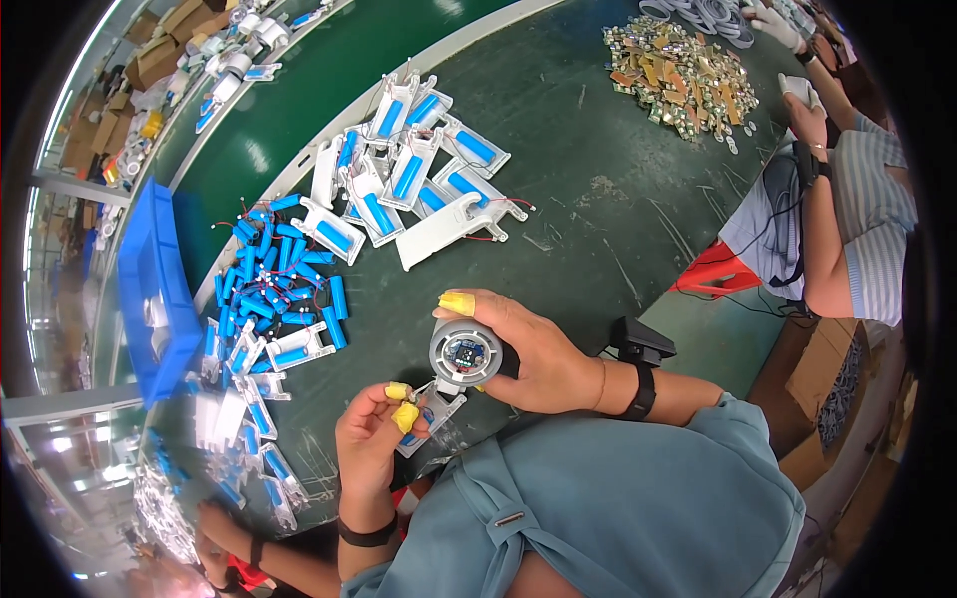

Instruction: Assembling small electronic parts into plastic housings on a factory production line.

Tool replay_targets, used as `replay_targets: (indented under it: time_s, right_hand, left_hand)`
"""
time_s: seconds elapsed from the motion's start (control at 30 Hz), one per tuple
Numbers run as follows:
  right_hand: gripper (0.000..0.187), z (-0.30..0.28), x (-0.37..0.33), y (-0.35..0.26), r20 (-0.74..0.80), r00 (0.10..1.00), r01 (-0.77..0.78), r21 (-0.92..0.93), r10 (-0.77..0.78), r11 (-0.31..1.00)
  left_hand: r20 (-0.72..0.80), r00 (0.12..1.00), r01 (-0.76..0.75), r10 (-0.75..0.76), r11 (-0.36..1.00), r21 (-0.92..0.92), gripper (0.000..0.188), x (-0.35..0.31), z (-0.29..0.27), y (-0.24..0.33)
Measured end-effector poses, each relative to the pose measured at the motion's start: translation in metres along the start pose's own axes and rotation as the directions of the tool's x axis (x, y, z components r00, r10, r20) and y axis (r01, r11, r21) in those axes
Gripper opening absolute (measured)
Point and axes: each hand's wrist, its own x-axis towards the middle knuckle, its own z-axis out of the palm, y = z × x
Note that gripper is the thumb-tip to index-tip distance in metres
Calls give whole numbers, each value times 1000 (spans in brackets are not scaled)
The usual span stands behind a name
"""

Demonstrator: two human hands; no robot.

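Observation:
My right hand wraps round a round grey-and-white housing with a small circuit board in its open face. Below this round head, a white handle shell with a blue cell in it points toward my body. Beside the shell's neck, my left hand is closed in a pinch, its lower fingers against the shell's edge. What lies between its fingertips is too small to make out. Yellow wraps cover fingertips on both hands.
White shells with blue battery cells lie piled ahead. Loose blue cells with wires are heaped at left, near a blue bin. Small circuit boards are heaped far right. Co-workers' hands show at right and lower left.

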Motion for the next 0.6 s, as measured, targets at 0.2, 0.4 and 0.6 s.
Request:
replay_targets:
  time_s: [0.2, 0.4, 0.6]
  right_hand:
    - [69, 2, 5, -8, 12, 999, 33, -8, -33, 999]
    - [72, 4, 7, -10, 37, 995, 92, -41, -90, 995]
    - [71, 1, 14, -19, 185, 947, -296, 183, 263, 937]
  left_hand:
    - [33, 999, -36, 37, 999, -39, 23, -6, -7, -1]
    - [-16, 999, -47, 47, 999, -15, 24, -12, -4, 3]
    - [16, 995, -95, 96, 994, -46, 23, -11, -17, 5]
